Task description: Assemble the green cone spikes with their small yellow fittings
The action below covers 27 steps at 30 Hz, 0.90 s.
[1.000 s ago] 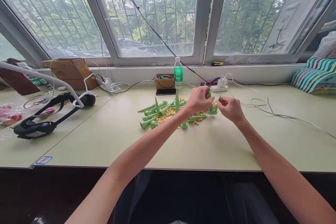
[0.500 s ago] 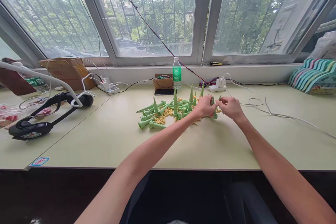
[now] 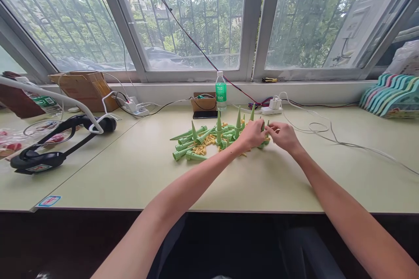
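Observation:
Green plastic spikes, each a hollow cone with a collar, lie in a heap; one standing spike (image 3: 219, 127) and another upright spike (image 3: 238, 123) point upward. Small yellow pegs (image 3: 205, 143) are scattered among them. At the heap's right end my left hand (image 3: 253, 134) is closed around a green spike, mostly hidden by the fingers. Close beside it, my right hand (image 3: 284, 136) pinches the tapered part of another green spike (image 3: 268, 124). The fingertips of both hands almost meet, and I cannot tell whether the two spikes touch.
Behind the heap stand a water bottle (image 3: 221, 91), a small cardboard box (image 3: 203, 103) and a dark phone (image 3: 204, 114). White cables (image 3: 340, 141) run along the right. A black headset (image 3: 36, 161) lies left; teal hangers (image 3: 391, 96) stand far right.
My right hand has moved left with its spike, closer to my left hand. My left hand has barely shifted, and the heap looks the same.

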Motion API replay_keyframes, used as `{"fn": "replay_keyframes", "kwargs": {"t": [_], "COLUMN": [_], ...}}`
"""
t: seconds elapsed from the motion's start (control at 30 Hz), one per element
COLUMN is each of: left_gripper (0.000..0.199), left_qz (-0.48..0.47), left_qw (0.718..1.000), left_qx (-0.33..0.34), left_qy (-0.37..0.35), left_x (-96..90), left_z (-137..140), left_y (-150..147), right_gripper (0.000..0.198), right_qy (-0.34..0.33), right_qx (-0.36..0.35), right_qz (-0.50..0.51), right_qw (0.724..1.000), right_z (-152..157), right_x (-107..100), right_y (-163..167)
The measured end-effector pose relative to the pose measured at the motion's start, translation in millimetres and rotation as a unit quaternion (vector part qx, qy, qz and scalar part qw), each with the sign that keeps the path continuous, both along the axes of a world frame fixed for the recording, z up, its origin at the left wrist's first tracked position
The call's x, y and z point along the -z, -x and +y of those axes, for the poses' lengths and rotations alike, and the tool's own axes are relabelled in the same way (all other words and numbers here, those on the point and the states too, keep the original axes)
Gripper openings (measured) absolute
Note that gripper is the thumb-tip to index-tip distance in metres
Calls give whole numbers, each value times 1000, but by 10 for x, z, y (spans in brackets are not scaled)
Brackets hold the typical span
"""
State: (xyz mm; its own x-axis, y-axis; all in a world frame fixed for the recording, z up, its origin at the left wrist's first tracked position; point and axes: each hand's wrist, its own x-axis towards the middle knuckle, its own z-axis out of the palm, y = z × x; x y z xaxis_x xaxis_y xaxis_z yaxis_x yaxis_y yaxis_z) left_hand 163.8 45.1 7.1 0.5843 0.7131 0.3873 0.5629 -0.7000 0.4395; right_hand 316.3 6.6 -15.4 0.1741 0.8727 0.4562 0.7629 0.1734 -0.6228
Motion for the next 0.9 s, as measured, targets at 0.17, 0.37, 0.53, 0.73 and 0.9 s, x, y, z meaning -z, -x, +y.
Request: {"fn": "replay_keyframes", "kwargs": {"t": [0.17, 0.37, 0.53, 0.73, 0.9], "left_gripper": [15, 13, 20, 20, 10], "left_qz": [-8, -15, -18, -34, -92], "left_qw": [1000, 999, 996, 990, 981], "left_qx": [25, 33, 49, 72, 85], "left_qy": [5, -20, -74, -118, -145], "left_x": [3, -10, -86, -228, -405], "left_z": [10, 3, -23, -97, -208], "left_y": [42, 50, 77, 153, 316], "right_gripper": [35, 37, 42, 39, 41], "right_qy": [1, -14, -17, -29, -16], "right_qx": [1, 12, 14, 20, 12], "right_qz": [-3, -10, -15, -16, 16], "right_qw": [1000, 1000, 1000, 999, 1000], "right_z": [-1, -17, -32, -55, -79], "right_x": [1, 9, -3, -16, -29], "right_y": [11, 31, 44, 85, 135]}}
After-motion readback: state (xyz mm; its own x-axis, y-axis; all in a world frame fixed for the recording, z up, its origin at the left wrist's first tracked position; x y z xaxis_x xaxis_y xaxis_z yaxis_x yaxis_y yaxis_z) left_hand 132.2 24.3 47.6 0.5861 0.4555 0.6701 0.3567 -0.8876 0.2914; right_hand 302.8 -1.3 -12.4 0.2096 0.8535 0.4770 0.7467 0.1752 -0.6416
